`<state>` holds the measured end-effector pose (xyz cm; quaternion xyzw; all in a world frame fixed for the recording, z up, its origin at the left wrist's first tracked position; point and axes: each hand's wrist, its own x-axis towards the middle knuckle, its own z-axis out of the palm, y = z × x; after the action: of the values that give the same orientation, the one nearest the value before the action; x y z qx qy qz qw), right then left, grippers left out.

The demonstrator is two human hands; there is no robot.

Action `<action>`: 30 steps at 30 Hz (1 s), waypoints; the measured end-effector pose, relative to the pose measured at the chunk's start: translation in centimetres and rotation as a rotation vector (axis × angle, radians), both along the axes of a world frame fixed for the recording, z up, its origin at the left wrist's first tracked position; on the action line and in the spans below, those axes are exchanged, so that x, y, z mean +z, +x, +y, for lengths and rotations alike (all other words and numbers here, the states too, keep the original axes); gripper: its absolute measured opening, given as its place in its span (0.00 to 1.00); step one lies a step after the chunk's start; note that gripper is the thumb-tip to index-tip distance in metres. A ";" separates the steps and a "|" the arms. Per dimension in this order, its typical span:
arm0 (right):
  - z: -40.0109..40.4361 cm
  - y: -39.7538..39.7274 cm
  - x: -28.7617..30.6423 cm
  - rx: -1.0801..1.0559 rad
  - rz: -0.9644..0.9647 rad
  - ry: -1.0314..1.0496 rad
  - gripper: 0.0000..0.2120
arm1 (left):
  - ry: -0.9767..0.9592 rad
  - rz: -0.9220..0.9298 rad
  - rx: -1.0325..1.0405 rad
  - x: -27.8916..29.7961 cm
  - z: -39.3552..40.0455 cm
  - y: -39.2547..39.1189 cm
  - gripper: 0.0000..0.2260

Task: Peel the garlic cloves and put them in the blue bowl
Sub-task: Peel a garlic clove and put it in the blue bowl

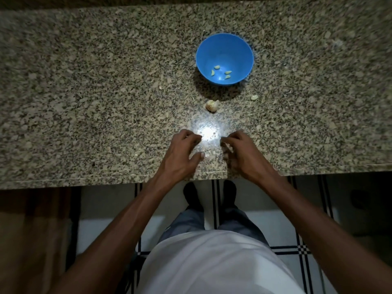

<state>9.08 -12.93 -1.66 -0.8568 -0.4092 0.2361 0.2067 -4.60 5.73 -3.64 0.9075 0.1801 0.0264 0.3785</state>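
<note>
Head view. We stand at the counter (84, 81) with the bowl (224, 58) set straight ahead, beyond the working spot, so a finished clove can go in with one short reach. Four peeled cloves (221, 72) already lie in its bottom. The bulb (211, 105) sits between the bowl and our hands, near enough to break off the next piece. One loose clove (254, 97) lies apart, to the right of the bulb.

Our left hand (183, 153) and right hand (241, 153) rest close to the near edge, either side of a bright glare patch. Both have curled fingers. Pale scraps (209, 152) lie between them, probably skins. We cannot tell whether either hand pinches a clove; glare and blur hide it.
</note>
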 end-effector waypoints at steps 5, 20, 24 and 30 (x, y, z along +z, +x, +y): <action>0.5 -3.2 -0.3 -0.138 -0.003 0.063 0.12 | 0.098 0.120 -0.061 -0.7 -1.2 -0.1 0.34; 2.4 -4.5 -1.5 -0.035 -0.118 0.042 0.04 | 0.147 0.051 0.022 0.2 -3.0 0.9 0.10; 3.2 -5.7 -0.7 -0.112 -0.086 0.056 0.06 | 0.153 0.054 0.054 -0.2 -3.3 1.3 0.08; 3.3 -5.7 -0.5 -0.126 -0.108 0.037 0.11 | 0.147 0.054 0.165 -0.3 -4.6 0.9 0.07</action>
<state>3.35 -9.66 -2.14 -0.8882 -0.3696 0.1684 0.2147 -3.74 1.09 -3.89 0.9153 0.2617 0.0462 0.3027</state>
